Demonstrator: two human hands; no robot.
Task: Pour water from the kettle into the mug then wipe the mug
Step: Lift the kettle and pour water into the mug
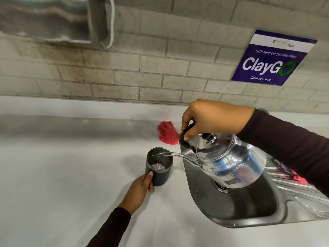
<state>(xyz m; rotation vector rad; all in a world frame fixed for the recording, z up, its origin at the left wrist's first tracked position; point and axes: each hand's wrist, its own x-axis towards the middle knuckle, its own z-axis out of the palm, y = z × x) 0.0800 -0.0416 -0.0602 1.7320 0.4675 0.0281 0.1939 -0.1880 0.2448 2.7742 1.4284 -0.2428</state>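
Note:
A dark mug [161,172] with a steel inside stands upright on the white counter [62,175], just left of the sink. My left hand [140,188] grips its near side. My right hand [211,118] holds the black handle of a shiny steel kettle [229,161], tilted to the left above the sink. A thin stream of water [167,154] runs from the spout into the mug, where water pools at the bottom. A red cloth [168,133] lies crumpled on the counter behind the mug.
The steel sink [236,205] with its drain and ribbed draining board lies at the right; another red cloth [299,178] rests on the board. A tiled wall with a blue sign [272,59] rises behind. A grey towel [53,18] hangs at top left.

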